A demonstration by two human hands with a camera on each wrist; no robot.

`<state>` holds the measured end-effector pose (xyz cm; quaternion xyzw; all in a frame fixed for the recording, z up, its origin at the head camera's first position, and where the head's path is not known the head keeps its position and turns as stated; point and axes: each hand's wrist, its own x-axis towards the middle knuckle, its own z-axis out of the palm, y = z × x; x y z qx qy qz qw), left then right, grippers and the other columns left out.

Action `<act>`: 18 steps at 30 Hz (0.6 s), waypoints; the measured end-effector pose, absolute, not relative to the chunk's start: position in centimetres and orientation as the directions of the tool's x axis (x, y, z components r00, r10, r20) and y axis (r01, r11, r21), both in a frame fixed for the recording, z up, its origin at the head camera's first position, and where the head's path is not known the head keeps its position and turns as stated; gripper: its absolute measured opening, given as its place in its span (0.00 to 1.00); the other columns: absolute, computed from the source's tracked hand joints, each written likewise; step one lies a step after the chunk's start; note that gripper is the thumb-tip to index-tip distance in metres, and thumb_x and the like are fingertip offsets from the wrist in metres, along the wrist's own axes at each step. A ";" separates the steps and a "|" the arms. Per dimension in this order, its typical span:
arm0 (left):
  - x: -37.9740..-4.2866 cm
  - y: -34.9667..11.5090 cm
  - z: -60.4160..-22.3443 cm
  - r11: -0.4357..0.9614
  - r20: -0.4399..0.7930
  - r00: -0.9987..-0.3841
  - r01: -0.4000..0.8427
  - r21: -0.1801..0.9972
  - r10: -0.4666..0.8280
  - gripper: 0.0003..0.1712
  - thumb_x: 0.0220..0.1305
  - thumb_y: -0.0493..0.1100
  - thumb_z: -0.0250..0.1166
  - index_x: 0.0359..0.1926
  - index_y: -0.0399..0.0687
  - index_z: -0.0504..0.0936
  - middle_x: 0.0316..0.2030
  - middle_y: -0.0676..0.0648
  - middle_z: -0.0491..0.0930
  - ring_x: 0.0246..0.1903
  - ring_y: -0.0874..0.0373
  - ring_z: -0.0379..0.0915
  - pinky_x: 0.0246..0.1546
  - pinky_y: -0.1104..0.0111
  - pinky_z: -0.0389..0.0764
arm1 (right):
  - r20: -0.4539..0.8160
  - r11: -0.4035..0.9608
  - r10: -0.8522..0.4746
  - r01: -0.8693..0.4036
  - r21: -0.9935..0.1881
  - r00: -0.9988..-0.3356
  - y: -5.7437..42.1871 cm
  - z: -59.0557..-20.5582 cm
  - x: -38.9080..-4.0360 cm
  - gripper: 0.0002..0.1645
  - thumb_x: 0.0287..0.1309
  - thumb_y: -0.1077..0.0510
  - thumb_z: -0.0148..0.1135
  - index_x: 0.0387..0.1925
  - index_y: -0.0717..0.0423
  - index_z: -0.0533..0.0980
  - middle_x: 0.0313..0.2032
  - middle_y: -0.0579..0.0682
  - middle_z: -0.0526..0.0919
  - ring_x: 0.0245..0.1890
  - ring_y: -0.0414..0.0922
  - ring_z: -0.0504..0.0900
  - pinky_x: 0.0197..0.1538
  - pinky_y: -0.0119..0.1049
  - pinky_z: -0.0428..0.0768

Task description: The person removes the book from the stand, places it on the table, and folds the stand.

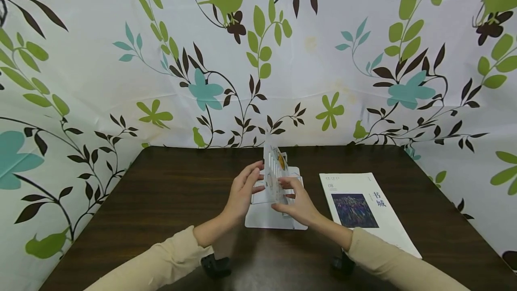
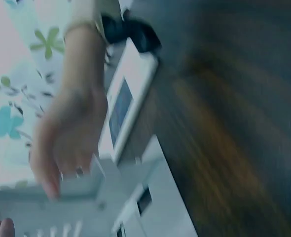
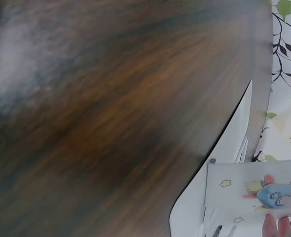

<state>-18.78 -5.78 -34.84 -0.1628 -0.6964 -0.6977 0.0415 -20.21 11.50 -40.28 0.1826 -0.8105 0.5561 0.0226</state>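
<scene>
A white book stand, its base flat on the table, has a panel standing on edge between the two hands. Slots show on the panel's left side. In the right wrist view its other side carries a printed blue cartoon fish. The left hand touches the panel from the left with slightly bent fingers. The right hand holds the panel's near part, fingers on the right side and thumb at the near edge. Fingertips of the right hand show by the print. The left wrist view shows the right hand above the panel, blurred.
A white book with a dark picture on its cover lies to the right of the stand. The dark wooden table reaches back to a patterned cloth. Black straps are on both wrists.
</scene>
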 end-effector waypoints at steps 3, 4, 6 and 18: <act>-18.1 -5.5 -34.4 -0.042 0.243 -0.957 0.239 0.970 0.160 0.26 0.69 0.45 0.45 0.61 0.32 0.63 0.58 0.34 0.66 0.52 0.44 0.67 0.47 0.56 0.76 | 0.230 0.328 -0.265 -0.312 -0.892 -0.937 11.2 -40.1 -20.1 0.37 0.43 0.60 0.68 0.57 0.60 0.64 0.53 0.58 0.67 0.53 0.55 0.67 0.53 0.54 0.69; -17.9 -5.4 -34.4 -0.043 0.234 -0.960 0.230 0.972 0.154 0.26 0.68 0.44 0.46 0.61 0.32 0.63 0.58 0.34 0.65 0.52 0.44 0.67 0.47 0.56 0.76 | 0.228 0.332 -0.260 -0.309 -0.891 -0.938 11.1 -40.1 -20.1 0.37 0.43 0.60 0.68 0.57 0.60 0.65 0.53 0.58 0.67 0.53 0.54 0.67 0.53 0.54 0.70; -17.7 -5.3 -34.4 -0.039 0.221 -0.965 0.218 0.975 0.138 0.26 0.65 0.42 0.51 0.61 0.32 0.63 0.58 0.35 0.65 0.52 0.44 0.68 0.47 0.56 0.77 | 0.224 0.345 -0.251 -0.303 -0.888 -0.942 10.9 -40.1 -20.1 0.37 0.43 0.60 0.68 0.56 0.60 0.65 0.52 0.57 0.67 0.53 0.54 0.67 0.53 0.54 0.70; -17.8 -5.1 -35.5 0.076 0.270 -0.962 0.273 0.959 0.052 0.30 0.53 0.30 0.62 0.58 0.31 0.67 0.53 0.36 0.70 0.47 0.43 0.71 0.36 0.78 0.73 | 0.196 0.365 -0.221 -0.267 -0.892 -0.955 10.3 -39.3 -19.5 0.36 0.41 0.65 0.68 0.55 0.65 0.66 0.52 0.61 0.67 0.53 0.57 0.68 0.53 0.56 0.70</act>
